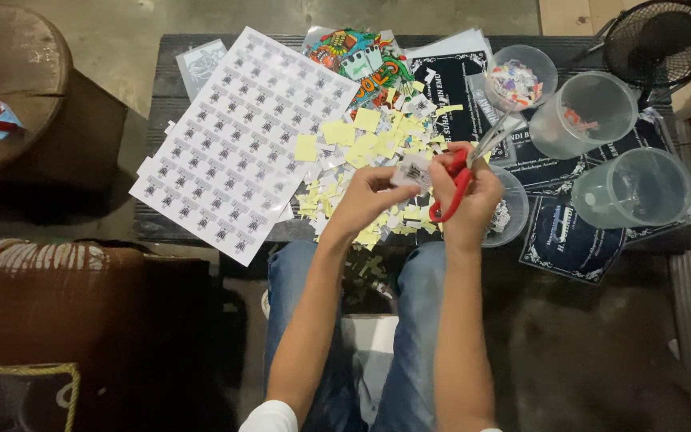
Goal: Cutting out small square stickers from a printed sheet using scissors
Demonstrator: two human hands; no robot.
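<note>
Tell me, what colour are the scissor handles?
Red: the metal-bladed scissors' plastic handles, seen in the head view.

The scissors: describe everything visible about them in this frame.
The scissors have red handles, plastic by the look, and pale metal blades. The right hand grips them, fingers through the loops. The blades point up and to the right, slightly parted, over the yellow and white paper scraps on the dark table. Just left of the handles, the left hand pinches a small printed paper piece.
</note>
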